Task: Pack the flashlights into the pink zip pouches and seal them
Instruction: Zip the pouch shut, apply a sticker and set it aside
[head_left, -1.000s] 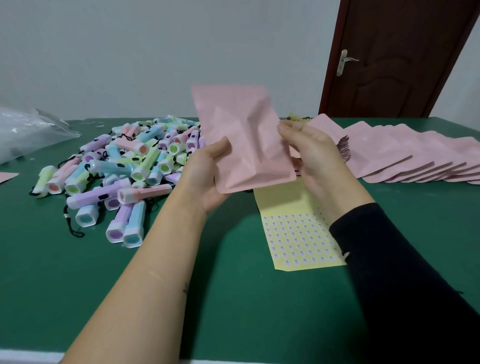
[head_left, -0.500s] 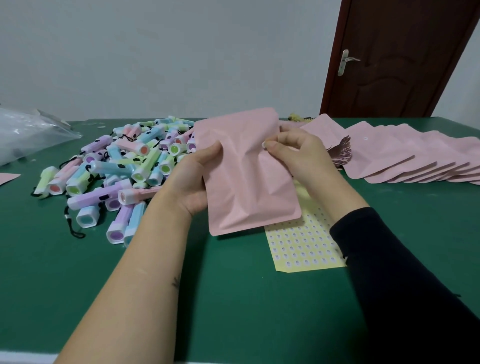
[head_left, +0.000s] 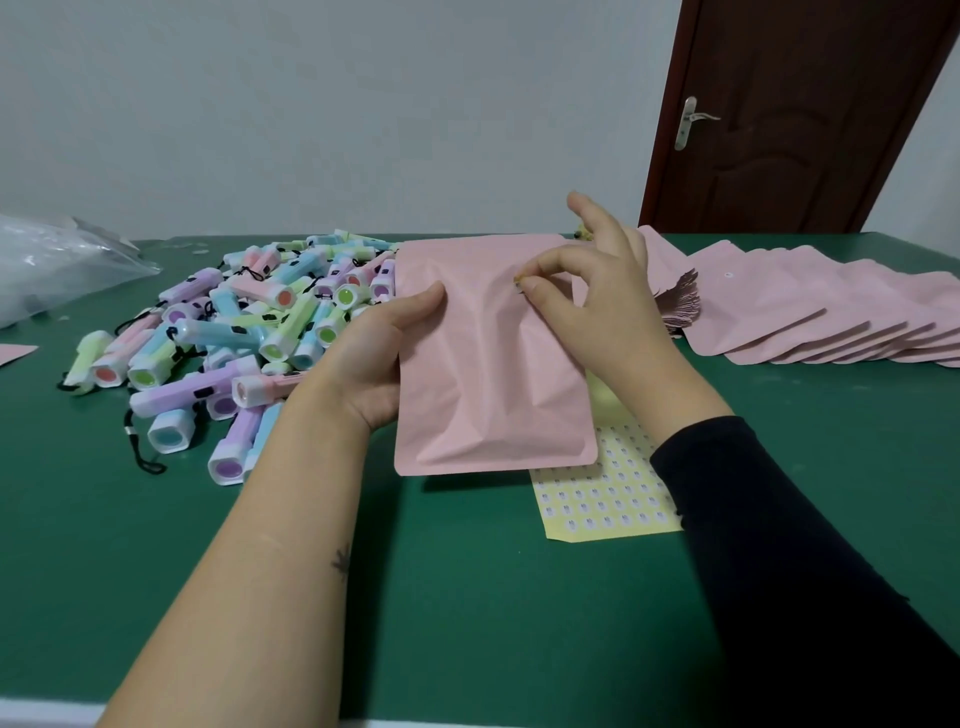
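My left hand (head_left: 379, 358) grips the left edge of a pink zip pouch (head_left: 493, 374), thumb on its front. The pouch is creased and held upright just above the green table (head_left: 467, 597). My right hand (head_left: 597, 291) is at the pouch's upper front. Its thumb and forefinger pinch together there, and the other fingers are raised. A tiny yellowish bit shows at the fingertips; I cannot tell what it is. A heap of pastel flashlights (head_left: 270, 312) with black cords lies left of the pouch.
A yellow sticker sheet (head_left: 602, 499) lies partly under the pouch. Several pink pouches (head_left: 805, 312) are fanned along the right, with dark pink tassels (head_left: 678, 301) beside them. A clear plastic bag (head_left: 52, 265) sits far left. A brown door (head_left: 805, 114) stands behind.
The pouch has come down and toward me, from raised to just above the table. My right hand moved from the pouch's right edge to pinch at its upper front.
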